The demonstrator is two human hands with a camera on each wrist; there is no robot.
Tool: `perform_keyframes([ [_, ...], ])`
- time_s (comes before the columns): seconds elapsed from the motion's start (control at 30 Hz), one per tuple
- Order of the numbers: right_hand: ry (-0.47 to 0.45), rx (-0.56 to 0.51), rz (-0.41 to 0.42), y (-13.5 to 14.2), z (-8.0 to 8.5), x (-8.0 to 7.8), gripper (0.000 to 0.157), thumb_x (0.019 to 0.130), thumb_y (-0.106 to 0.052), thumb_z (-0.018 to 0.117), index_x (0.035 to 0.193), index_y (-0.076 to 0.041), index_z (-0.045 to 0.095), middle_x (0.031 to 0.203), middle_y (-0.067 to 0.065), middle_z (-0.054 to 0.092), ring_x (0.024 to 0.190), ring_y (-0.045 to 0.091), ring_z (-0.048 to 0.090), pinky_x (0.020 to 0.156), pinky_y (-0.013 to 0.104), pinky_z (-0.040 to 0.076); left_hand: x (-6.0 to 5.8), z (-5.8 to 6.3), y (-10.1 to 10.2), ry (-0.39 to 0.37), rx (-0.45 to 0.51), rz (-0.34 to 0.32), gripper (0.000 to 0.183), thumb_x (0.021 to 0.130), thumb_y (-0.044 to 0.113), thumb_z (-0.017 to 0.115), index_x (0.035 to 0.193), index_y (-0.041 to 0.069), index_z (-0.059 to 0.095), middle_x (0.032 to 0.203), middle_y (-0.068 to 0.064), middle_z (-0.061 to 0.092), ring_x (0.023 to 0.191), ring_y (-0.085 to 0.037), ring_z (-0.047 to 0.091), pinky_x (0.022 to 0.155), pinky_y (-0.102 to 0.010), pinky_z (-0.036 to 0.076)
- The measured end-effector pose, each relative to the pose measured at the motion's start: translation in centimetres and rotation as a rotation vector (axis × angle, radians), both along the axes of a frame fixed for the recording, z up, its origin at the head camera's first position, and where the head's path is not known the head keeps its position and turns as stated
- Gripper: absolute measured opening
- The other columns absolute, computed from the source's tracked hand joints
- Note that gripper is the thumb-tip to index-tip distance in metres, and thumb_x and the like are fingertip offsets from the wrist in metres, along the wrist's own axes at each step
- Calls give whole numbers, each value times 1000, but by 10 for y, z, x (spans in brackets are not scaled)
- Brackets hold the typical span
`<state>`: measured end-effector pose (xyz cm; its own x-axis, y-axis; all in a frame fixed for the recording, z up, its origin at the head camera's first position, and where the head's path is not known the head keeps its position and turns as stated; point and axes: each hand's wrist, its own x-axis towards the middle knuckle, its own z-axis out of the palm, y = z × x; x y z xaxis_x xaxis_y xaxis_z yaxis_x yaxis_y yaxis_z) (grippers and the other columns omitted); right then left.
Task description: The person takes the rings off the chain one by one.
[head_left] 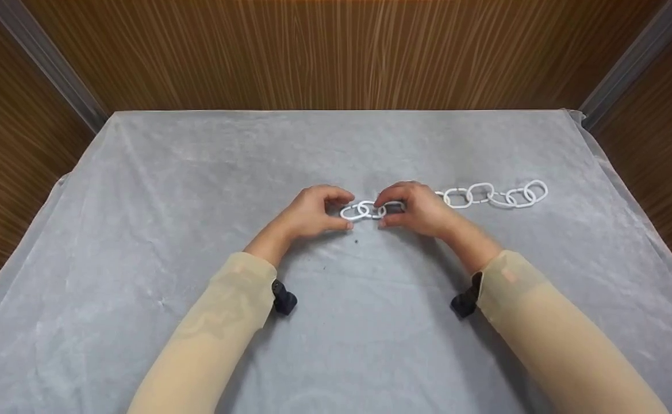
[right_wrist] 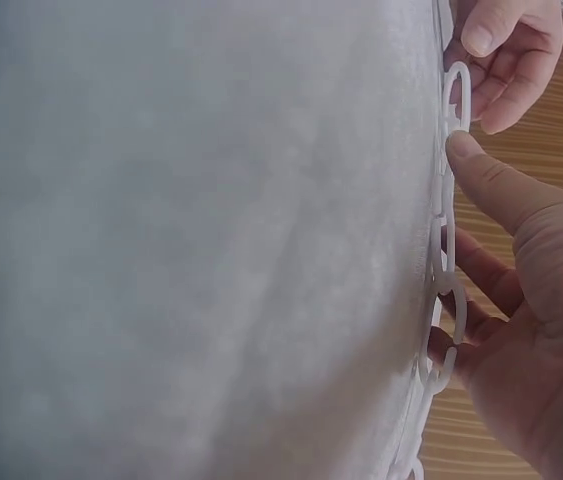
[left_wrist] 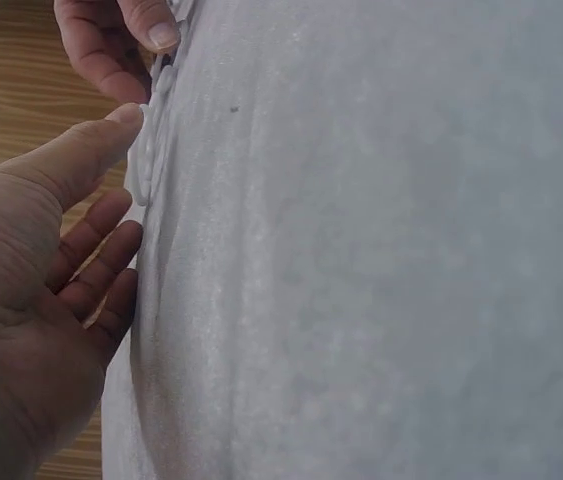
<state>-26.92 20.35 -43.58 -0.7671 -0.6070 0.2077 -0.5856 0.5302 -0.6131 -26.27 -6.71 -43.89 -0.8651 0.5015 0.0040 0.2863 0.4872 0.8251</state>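
A white chain point(head_left: 457, 198) of several oval links lies on the grey cloth in the head view, running off to the right. At its left end, my left hand point(head_left: 315, 211) has thumb and fingers parted around the end link point(head_left: 348, 213), with a gap visible between them. My right hand point(head_left: 419, 208) arches over the chain a few links along, its thumb and index finger on opposite sides of a link. In the right wrist view, the thumb overlaps the links point(right_wrist: 451, 235) and the other fingers lie behind them. Part of the chain is hidden under the right hand.
Grey cloth point(head_left: 341, 345) covers the table, with light wrinkles. Wood-grain panels point(head_left: 336, 54) stand behind it and at both sides. Small dark specks point(head_left: 356, 241) lie just in front of the hands. Black wrist cameras point(head_left: 284, 298) sit at both cuffs.
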Motion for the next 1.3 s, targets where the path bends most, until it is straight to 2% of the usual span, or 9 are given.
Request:
perform_keyframes([
  [0.23, -21, 7, -26, 0, -2, 0, 28, 79, -8, 94, 104, -4, 80, 112, 15, 75, 113, 36, 67, 104, 53, 46, 1, -3, 3, 2, 14, 9, 49, 84, 11, 91, 130, 5, 74, 124, -9, 72, 116, -23, 65, 104, -34, 48],
  [0.47, -44, 41, -63, -2, -1, 1, 25, 80, -8, 93, 102, -6, 81, 117, 17, 73, 117, 39, 65, 107, 54, 44, 2, -3, 5, 28, -27, 11, 40, 85, 12, 90, 123, 7, 78, 123, -8, 70, 117, -23, 62, 104, -35, 47],
  [0.87, -76, 96, -97, -5, 2, 3, 14, 85, -10, 89, 97, -9, 83, 124, 19, 70, 120, 41, 61, 107, 56, 42, 0, -5, 9, 117, -81, -20, 22, 88, 12, 88, 108, 6, 81, 113, -8, 70, 110, -25, 63, 101, -36, 48],
  [1.3, -50, 78, -101, -3, 0, 2, 9, 86, -10, 88, 93, -8, 82, 123, 18, 71, 120, 41, 61, 106, 55, 43, 2, -5, 9, 95, -48, 5, 13, 89, 10, 87, 98, 6, 79, 105, -4, 69, 103, -21, 63, 96, -33, 49],
])
